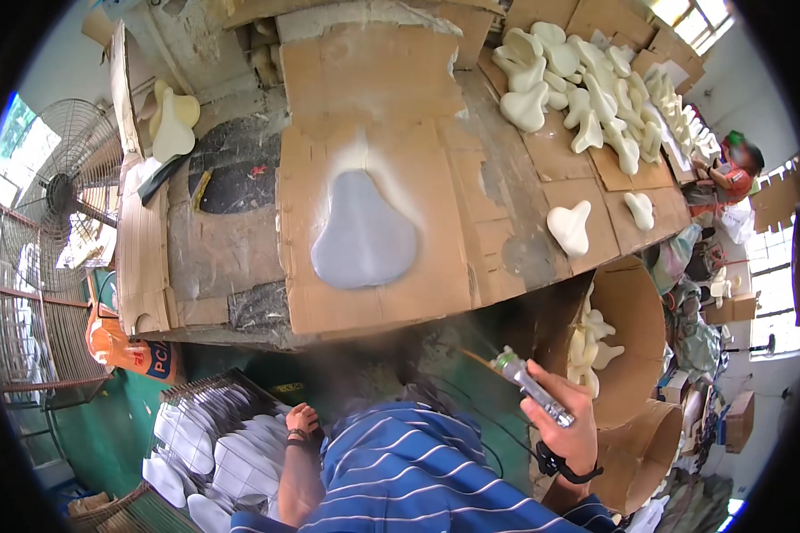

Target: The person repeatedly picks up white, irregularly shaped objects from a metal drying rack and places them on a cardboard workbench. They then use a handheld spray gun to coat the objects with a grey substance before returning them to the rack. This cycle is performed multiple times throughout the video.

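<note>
A spray gun (533, 386), silver with a green front end, is in my right hand (564, 422), whose fingers wrap round it over the floor just off the table's front edge. A faint haze shows around its tip. My left hand (302, 419) hangs low beside my striped shirt with its fingers curled in, nothing seen in them, near a wire basket (240, 382) of grey saddle-shaped pieces. A grey bicycle saddle piece (364, 235) lies flat on the cardboard-covered table (436, 275), wide end toward me. Pale overspray rings its narrow end.
Cream foam saddle shapes (596, 89) are heaped at the far right, with two apart nearer the edge, including one (569, 228). Cardboard drums (627, 355) stand below right. A large fan (58, 191) is at left. Another person (733, 173) works at far right.
</note>
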Tool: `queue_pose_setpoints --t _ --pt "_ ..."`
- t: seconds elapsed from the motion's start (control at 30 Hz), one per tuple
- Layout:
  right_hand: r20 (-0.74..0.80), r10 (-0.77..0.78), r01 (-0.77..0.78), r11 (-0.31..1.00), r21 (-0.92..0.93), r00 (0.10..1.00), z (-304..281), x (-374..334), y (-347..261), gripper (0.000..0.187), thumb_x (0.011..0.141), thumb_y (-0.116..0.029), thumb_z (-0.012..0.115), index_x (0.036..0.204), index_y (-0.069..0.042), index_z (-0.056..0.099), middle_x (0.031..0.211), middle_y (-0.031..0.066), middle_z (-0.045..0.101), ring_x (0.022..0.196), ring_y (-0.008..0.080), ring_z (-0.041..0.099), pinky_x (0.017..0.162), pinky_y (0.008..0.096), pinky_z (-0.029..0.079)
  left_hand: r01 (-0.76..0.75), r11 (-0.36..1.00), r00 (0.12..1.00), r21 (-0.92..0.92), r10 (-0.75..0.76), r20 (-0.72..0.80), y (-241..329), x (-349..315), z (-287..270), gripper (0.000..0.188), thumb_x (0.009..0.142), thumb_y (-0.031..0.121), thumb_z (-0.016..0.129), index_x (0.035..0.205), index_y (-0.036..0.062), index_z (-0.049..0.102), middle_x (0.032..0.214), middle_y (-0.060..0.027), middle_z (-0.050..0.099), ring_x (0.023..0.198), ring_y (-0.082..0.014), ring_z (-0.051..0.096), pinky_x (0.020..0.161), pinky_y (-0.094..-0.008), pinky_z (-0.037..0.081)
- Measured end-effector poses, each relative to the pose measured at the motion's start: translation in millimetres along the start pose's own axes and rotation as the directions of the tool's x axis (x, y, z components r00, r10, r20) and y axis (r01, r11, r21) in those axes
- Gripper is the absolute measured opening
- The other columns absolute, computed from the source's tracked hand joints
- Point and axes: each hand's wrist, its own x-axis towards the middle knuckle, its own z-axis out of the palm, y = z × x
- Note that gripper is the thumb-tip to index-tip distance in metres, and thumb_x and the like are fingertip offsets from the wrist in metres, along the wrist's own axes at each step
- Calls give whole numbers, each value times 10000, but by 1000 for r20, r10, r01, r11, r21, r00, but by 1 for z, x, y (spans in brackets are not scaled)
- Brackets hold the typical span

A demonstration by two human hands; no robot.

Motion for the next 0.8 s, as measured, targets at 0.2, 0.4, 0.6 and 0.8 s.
queue_pose_setpoints --t 0.2,0.4,0.6,0.8 --pt "212 -98 78 992 104 972 24 12 -15 588 758 46 754 1324 7 596 955 176 693 788 307 686 720 317 533 -6 930 935 368 136 -328 -3 -45 52 382 946 122 608 1319 69 544 882 -43 657 689 -170 644 595 -361 538" --pt "25 -221 218 972 89 975 39 39 -14 607 760 79 735 1342 -14 588 931 174 687 750 304 680 687 337 538 -77 918 918 388 217 -332 13 -55 84 376 927 134 640 1290 72 561 842 -17 636 664 -145 621 574 -319 527" --pt "-114 -226 235 969 74 968 46 54 -7 548 792 61 729 1322 -8 603 885 153 676 708 268 660 661 322 529 -164 944 932 285 243 -268 17 -55 91 233 906 85 645 1134 88 597 767 15 565 601 -107 550 482 -249 422" --pt "-66 -108 109 994 13 992 35 38 2 539 796 52 725 1318 -5 605 881 159 666 708 282 654 662 333 527 -163 929 953 332 235 -191 12 -42 78 112 909 78 630 1010 105 590 771 -9 561 617 -137 556 515 -274 432"
